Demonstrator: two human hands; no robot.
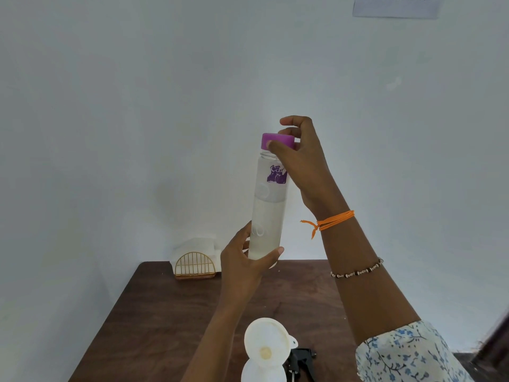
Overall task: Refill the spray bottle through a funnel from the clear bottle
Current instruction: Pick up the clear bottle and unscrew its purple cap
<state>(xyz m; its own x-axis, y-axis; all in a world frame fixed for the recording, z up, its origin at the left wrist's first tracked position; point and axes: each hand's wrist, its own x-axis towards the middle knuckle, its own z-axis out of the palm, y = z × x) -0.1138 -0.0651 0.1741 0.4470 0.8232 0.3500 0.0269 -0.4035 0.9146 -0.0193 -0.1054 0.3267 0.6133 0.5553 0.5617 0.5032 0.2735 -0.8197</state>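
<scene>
Clear bottle upright above the table: left hand grips its base, right hand pinches the purple cap; funnel waits below.

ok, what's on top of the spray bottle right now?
A white funnel sits in the neck of the spray bottle. The neck itself is covered by the funnel. The black trigger head lies beside it on the table.

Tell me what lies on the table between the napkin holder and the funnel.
Bare table lies between the napkin holder and the funnel in the head view.
</scene>
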